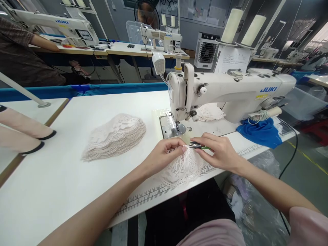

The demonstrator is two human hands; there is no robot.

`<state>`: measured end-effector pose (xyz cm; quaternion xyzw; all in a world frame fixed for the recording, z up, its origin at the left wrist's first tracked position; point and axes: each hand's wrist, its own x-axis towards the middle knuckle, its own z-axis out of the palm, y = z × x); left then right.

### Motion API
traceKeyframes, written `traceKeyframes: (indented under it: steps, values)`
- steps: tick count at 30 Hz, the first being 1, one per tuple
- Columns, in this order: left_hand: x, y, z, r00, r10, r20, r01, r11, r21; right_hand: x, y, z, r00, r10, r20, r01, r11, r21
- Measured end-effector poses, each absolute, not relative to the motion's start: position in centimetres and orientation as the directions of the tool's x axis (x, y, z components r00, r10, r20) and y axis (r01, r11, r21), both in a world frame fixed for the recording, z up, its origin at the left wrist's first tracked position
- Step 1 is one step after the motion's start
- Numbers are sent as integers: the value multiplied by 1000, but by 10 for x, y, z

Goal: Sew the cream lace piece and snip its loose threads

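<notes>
My left hand pinches the top edge of a white lace piece, which hangs down over the table's front edge strip. Beside it, my right hand grips a pair of small thread snips with dark blades and a green part. The snips' tips point left and reach the lace close to my left fingertips. Just behind both hands is the needle area of a white sewing machine, with its metal needle plate. A stack of lace pieces lies to the left.
More lace pieces lie behind the needle under the machine arm. Blue cloth sits at the right by the machine. A printed ruler runs along the front edge. Across the way, a person sits at another machine.
</notes>
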<state>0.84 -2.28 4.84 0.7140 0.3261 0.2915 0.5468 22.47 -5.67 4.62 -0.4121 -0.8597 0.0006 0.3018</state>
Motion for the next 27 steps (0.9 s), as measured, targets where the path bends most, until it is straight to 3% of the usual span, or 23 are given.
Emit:
traceKeyframes:
  steps: [27]
  values:
    - [8,-23,47,629,775,63,149,-200,968,225,-59,49,-535,645,546,736,673,-75]
